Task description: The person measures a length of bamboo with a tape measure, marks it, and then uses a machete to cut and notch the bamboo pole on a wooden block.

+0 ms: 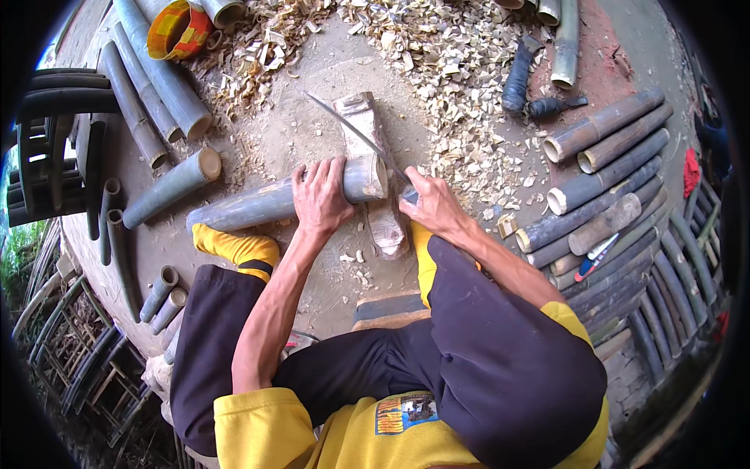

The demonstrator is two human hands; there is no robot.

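A thick grey bamboo tube (258, 205) lies slantwise before me, its cut end resting over a pale wooden block (361, 125). My left hand (322, 195) is wrapped over the tube from above, a little short of that end. In my right hand (434, 205), just past the tube's end, is the handle of a long-bladed knife (348, 125). The blade points up and to the left, crossing above the block and close to the cut end. Whether its edge touches the bamboo I cannot tell. My yellow-socked left foot (238, 248) is by the tube's far left part.
Bamboo shavings (453, 70) cover the ground ahead. Two dark-wrapped tools (517, 82) lie at the upper right. Cut bamboo pieces (601, 148) are lined up on the right, with a red-and-blue marker (595, 258) on them. More tubes (173, 187) and an orange-yellow ring-shaped object (178, 31) are at left.
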